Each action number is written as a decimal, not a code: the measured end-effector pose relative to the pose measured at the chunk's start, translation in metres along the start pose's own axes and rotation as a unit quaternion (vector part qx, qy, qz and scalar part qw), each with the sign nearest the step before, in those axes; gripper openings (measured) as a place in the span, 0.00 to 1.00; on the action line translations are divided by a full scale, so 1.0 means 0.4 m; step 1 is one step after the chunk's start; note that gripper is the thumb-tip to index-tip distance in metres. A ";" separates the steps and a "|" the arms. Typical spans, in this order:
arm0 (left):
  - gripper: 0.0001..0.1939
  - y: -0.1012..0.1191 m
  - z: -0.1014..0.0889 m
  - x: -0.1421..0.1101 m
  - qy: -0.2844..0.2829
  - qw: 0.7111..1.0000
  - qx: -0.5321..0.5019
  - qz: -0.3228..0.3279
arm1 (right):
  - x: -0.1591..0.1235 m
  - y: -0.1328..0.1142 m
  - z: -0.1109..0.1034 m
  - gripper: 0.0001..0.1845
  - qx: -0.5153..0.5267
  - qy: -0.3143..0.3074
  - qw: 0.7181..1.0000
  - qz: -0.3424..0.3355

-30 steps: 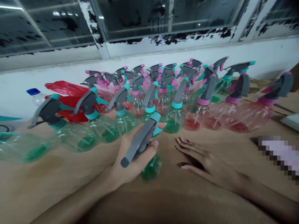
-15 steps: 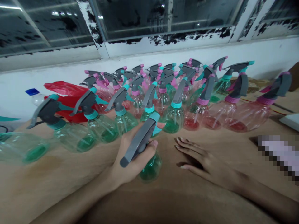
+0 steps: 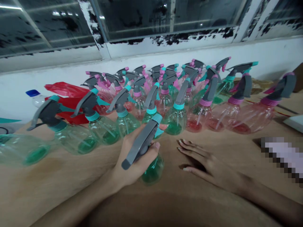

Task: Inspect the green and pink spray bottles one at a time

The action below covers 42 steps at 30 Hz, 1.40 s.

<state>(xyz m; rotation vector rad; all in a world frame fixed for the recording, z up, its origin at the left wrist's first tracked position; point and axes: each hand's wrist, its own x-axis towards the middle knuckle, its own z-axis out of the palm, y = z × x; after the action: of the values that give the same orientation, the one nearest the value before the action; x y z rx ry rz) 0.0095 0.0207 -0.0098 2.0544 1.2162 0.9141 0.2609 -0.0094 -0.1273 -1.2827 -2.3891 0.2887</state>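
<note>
My left hand is wrapped round the neck of a green spray bottle that stands upright on the table. Its grey trigger head, with a turquoise nozzle, rises above my fingers; part of the neck is hidden behind them. To the right, my right hand lies palm down on the wood, fingers stretched out, holding nothing. Just beyond both hands runs a row of spray bottles, among them a green one with a turquoise collar and a pink one with a pink collar.
Several more pink and green spray bottles crowd towards the white wall. A red plastic bag and a blue-capped bottle are at the left. On the right lie a blurred-out pale object and a white item.
</note>
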 end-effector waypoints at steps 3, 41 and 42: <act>0.05 0.003 -0.001 0.003 -0.005 1.000 0.002 0.005 | 0.000 0.000 -0.002 0.30 -0.004 -0.006 1.000 0.004; 0.08 0.019 -0.012 0.010 -0.003 1.000 -0.018 -0.011 | 0.001 -0.005 -0.005 0.30 0.018 0.009 1.000 -0.001; 0.10 0.018 -0.012 0.009 -0.005 1.000 -0.020 -0.014 | 0.001 -0.005 -0.005 0.31 0.017 0.009 1.000 -0.001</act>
<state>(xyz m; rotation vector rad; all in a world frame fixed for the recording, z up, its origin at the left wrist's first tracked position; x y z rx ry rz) 0.0108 0.0216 -0.0005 2.0040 1.2096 0.9059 0.2604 -0.0102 -0.1247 -1.2632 -2.3599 0.3154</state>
